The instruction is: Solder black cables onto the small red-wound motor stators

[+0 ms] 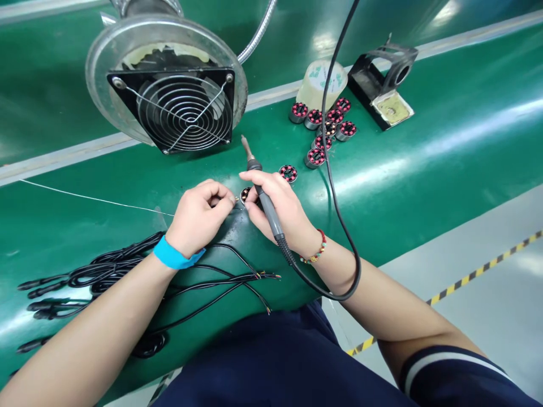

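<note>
My left hand (199,216), with a blue wristband, is closed in a pinch right beside a small round coil part (245,194) on the green belt (424,169); a thin solder wire (97,199) runs in from the left to its fingertips. My right hand (282,210) grips a soldering iron (259,186) whose tip points up and away, toward the fan. Its fingers also touch the coil part. The iron's black cord (335,192) loops round my right wrist and runs up out of view.
An extraction fan (180,110) stands behind the hands. Several red-and-black coil parts (324,127) cluster at the back right beside a tape roll (322,83) and a black iron stand (384,85). A bundle of black cables (127,271) lies at the left. Grey floor with striped tape (475,277) lies right.
</note>
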{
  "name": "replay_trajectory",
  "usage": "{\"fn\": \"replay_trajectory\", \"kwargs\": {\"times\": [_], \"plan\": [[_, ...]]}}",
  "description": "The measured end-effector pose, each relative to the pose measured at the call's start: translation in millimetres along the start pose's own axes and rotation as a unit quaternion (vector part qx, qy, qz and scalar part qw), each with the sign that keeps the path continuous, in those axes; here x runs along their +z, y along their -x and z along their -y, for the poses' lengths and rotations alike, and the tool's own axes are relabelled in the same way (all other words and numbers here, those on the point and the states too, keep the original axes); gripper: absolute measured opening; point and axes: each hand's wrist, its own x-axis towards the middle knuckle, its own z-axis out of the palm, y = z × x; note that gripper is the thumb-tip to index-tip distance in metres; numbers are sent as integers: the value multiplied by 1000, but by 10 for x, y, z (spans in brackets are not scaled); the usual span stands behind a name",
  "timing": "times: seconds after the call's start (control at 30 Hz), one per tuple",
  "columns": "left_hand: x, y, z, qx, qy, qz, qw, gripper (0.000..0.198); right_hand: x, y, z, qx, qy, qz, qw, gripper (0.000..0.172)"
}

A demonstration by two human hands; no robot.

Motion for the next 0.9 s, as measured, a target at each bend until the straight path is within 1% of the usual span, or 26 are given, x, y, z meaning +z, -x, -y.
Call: {"fn": "replay_trajectory", "kwargs": {"times": [0.13,0.2,0.33,0.43,0.53,0.73,0.9], "plan": [[-3,-2,8,6,18,1,1000,11,5,8,11,-20,-4,42,999,48],[-2,1,15,12,21,3,1000,12,13,6,16,-17,1,45,999,46],[-1,7,38,17,38,9,999,11,24,-8,25,-6,2,33,999,36],[-10,16,59,28,47,5,998,8,25,-19,25,13,-20,37,999,36],[-38,33,61,65,33,5,997,8,26,-25,12,29,-46,38,998,40],[-98,61,18,146,-24,42,988,11,32,-22,-9,60,-116,35,991,43],[-93,64,25,201,-62,45,977,13,29,-23,-12,42,-116,43,991,42]]}}
